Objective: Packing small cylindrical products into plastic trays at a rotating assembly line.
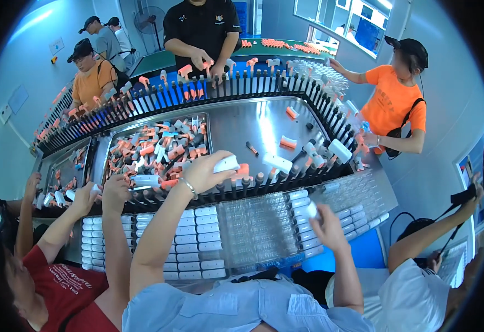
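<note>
My left hand (200,169), a bracelet at its wrist, is closed around a white plastic shell (227,164) above the near row of black pegs (259,178). Just beside that shell, an orange piece (243,169) sits on a peg. Lower right, my right hand (329,226) grips another white shell (311,209), slightly blurred, over a clear plastic tray (257,227). Rows of similar white shells (299,195) lie at that tray's right side. More white shells (208,238) fill trays below my left forearm.
A metal bin (210,138) heaped with orange, white and black parts (159,146) stands inside the peg ring. Loose pieces, including an orange-and-white one (288,142), lie on the steel surface (236,124). Co-workers surround the station; a red-sleeved person's hands (115,191) are close on my left.
</note>
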